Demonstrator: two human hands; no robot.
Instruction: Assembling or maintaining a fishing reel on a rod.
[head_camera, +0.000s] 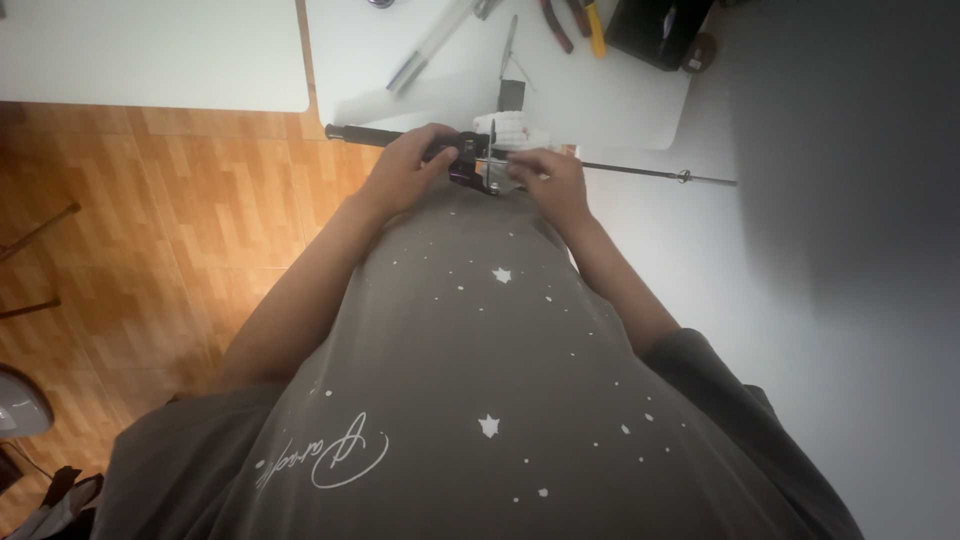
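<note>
The person stood over a white table (640, 90), both forearms angled inward so the 2 hands met close together at the table's near edge, just above a grey star-printed shirt (470, 350). The left hand (405, 165) was curled around the grip of a fishing rod (640, 172), fingers wrapped over the dark handle (360, 134) that stuck out to the left. The right hand (548, 178) was closed on the reel (475, 165), fingertips pinching its metal part; the hands sat nearly touching, with the reel between them. The rod's thin shaft ran right from the hands across the tabletop. A white cloth (515, 128) lay just behind the reel. Farther back on the table lay pliers (575, 22), a pen-like tool (430, 45) and a black case (655, 30). Wood flooring (150, 220) showed at left.
</note>
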